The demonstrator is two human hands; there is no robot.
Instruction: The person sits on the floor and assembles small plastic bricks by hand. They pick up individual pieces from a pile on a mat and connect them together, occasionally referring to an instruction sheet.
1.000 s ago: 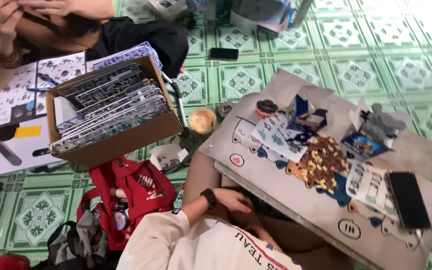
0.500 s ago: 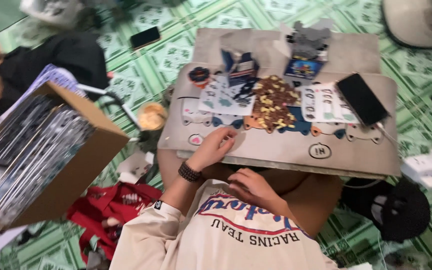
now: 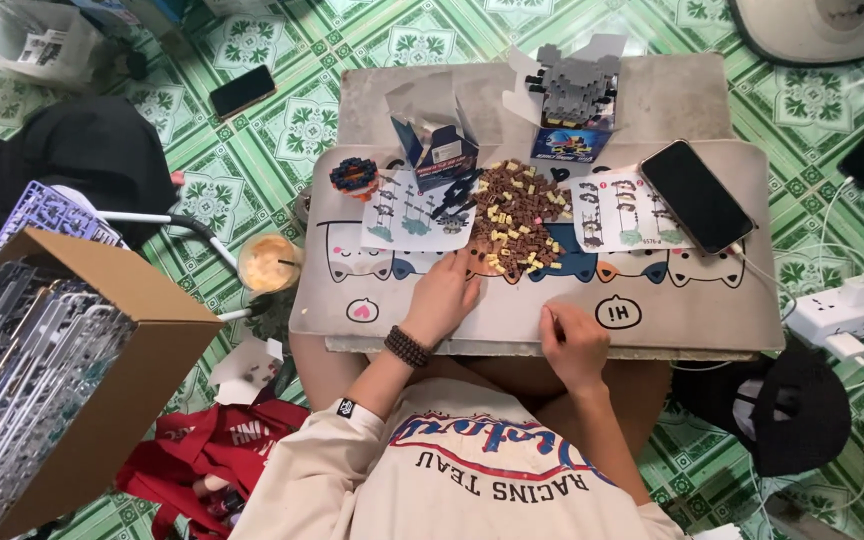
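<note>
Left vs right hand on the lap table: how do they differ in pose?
The left hand lies flatter, fingers stretched toward the pile of small brown and yellow bricks; the right hand is curled, fingertips pinched together near the table's front edge. The left wears a dark bead bracelet; the right wrist is bare. Both rest on the lap table.

Lap board (image 3: 652, 330): matt, smooth printed surface.
Bricks (image 3: 515, 220): small pieces of glossy brown and cream plastic.
Instruction sheets (image 3: 624, 212): thin printed paper.
Phone (image 3: 697, 196): glossy black glass.
Box (image 3: 102, 400), lower left: matt brown cardboard.
Floor (image 3: 282, 130): glazed green tile.
</note>
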